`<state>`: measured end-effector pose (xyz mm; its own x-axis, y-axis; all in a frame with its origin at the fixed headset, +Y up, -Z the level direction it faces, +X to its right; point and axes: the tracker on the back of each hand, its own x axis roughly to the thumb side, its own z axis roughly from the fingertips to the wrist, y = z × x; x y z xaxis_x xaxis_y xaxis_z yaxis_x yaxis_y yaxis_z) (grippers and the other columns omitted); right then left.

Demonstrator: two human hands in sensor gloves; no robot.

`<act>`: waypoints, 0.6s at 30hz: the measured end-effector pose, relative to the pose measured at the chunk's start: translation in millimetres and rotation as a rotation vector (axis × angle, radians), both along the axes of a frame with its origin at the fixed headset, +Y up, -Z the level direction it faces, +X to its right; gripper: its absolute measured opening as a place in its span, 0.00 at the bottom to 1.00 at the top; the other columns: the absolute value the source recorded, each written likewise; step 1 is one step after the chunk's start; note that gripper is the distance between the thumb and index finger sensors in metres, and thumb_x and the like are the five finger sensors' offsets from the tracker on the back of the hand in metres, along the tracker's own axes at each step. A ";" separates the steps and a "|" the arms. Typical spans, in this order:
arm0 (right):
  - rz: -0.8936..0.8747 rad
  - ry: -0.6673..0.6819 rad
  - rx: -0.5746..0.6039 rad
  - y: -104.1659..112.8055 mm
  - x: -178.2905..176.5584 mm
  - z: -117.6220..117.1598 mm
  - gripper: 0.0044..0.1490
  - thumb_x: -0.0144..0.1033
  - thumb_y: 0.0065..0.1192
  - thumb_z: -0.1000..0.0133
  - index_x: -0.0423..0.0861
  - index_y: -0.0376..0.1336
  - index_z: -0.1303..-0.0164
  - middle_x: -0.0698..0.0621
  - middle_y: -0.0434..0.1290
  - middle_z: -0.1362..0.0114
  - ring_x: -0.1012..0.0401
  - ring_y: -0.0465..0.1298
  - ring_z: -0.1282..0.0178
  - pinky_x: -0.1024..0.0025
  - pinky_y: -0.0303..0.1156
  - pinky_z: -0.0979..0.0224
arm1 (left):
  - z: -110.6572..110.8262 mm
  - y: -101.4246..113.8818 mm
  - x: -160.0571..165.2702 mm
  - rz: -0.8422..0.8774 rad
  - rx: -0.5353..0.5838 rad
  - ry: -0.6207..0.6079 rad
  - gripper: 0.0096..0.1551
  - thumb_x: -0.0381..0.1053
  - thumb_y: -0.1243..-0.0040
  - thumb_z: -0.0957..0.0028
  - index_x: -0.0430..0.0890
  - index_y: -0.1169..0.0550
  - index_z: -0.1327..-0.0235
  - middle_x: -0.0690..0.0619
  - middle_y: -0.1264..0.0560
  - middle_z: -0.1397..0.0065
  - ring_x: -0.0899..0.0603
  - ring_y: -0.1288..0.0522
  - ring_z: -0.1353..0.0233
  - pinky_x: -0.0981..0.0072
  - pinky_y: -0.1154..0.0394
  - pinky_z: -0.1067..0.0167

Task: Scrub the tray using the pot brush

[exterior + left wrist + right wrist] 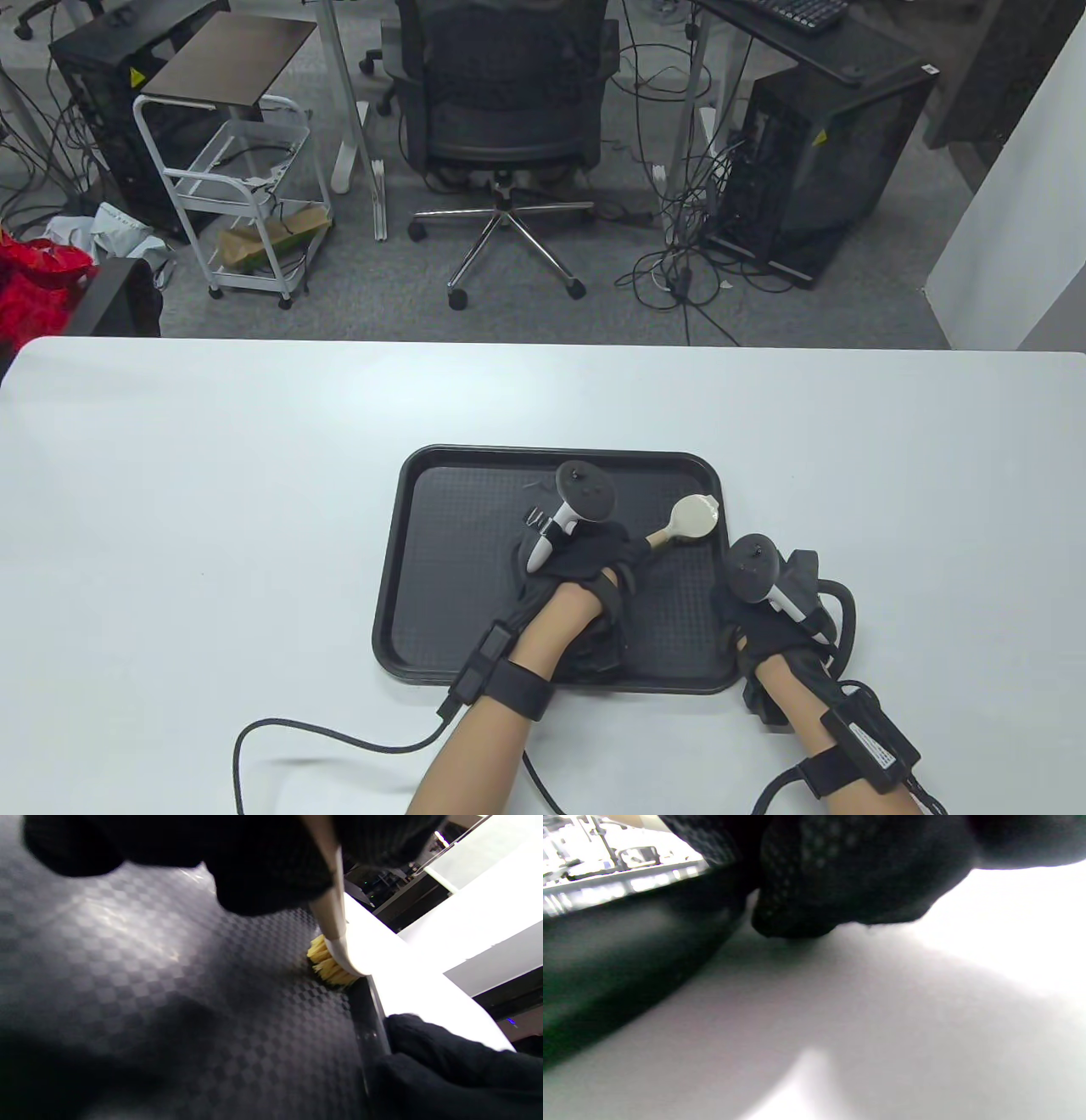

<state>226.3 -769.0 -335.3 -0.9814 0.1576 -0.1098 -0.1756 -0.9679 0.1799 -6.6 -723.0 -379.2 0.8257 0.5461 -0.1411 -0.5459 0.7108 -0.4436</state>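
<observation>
Black office chair [507, 102] on grey carpet [594, 289] beyond white table [212, 475].

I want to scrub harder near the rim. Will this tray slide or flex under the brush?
The tray looks like thin, shallow plastic, so probably light and apt to slide on the smooth table. The right hand at its edge likely steadies it. Some flex seems possible.

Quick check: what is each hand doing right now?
Left hand: grips the brush, bristles on the tray.
Right hand: rests at the tray's right edge; grip unclear.
</observation>
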 end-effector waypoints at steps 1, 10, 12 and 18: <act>0.001 0.000 0.000 0.0 0.0 0.0 0.38 0.42 0.61 0.47 0.36 0.57 0.31 0.49 0.82 0.65 0.55 0.81 0.77 0.55 0.77 0.63 | -0.3 1.3 -3.7 -0.004 0.003 0.017 0.36 0.63 0.39 0.56 0.41 0.22 0.43 0.52 0.14 0.62 0.48 0.18 0.74 0.46 0.20 0.52; -0.001 0.000 0.001 -0.1 0.0 0.2 0.38 0.42 0.61 0.47 0.36 0.57 0.31 0.49 0.82 0.65 0.55 0.81 0.77 0.55 0.77 0.63 | -5.0 16.7 -37.9 -0.117 -0.026 0.085 0.35 0.63 0.40 0.55 0.41 0.22 0.43 0.51 0.14 0.62 0.47 0.18 0.74 0.45 0.21 0.52; -0.001 0.000 0.000 -0.1 -0.1 0.2 0.38 0.42 0.61 0.47 0.36 0.57 0.31 0.49 0.82 0.65 0.55 0.81 0.77 0.55 0.77 0.63 | -6.3 23.0 -48.3 -0.145 -0.031 0.088 0.36 0.63 0.40 0.55 0.41 0.22 0.43 0.52 0.14 0.62 0.47 0.18 0.74 0.45 0.21 0.51; -0.001 0.000 0.001 -0.3 0.0 0.3 0.38 0.42 0.61 0.47 0.36 0.57 0.31 0.49 0.82 0.65 0.55 0.81 0.77 0.55 0.77 0.63 | -11.8 27.3 -86.7 -0.148 -0.083 0.151 0.36 0.63 0.40 0.55 0.40 0.22 0.43 0.51 0.14 0.62 0.47 0.18 0.74 0.45 0.21 0.52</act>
<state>226.3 -769.3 -334.9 -0.9811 0.1591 -0.1100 -0.1770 -0.9679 0.1786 -93.3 -695.7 -390.9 0.8623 0.4017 -0.3084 -0.5027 0.7527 -0.4251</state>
